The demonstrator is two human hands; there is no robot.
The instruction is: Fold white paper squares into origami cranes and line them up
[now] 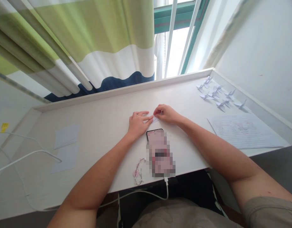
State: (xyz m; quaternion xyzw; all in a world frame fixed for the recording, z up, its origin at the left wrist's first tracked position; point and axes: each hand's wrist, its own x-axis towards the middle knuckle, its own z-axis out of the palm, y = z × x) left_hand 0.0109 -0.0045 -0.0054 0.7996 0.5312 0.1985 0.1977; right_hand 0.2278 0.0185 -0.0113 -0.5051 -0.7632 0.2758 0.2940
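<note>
A small piece of folded white paper lies on the desk between my hands, partly covered by fingers. My left hand rests palm down beside it, fingers stretched out and apart, their tips touching the paper's left side. From the right, my right hand pinches the paper's upper edge between thumb and fingers, with the other fingers curled in. Just below my hands is a phone with its screen lit and blurred. A white cable is plugged into its lower end.
Several folded paper cranes stand at the desk's far right corner. Nearer me is a stack of written sheets. Blank paper pieces and white cables lie left. A beaded phone strap sits by the phone. A raised rim borders the desk.
</note>
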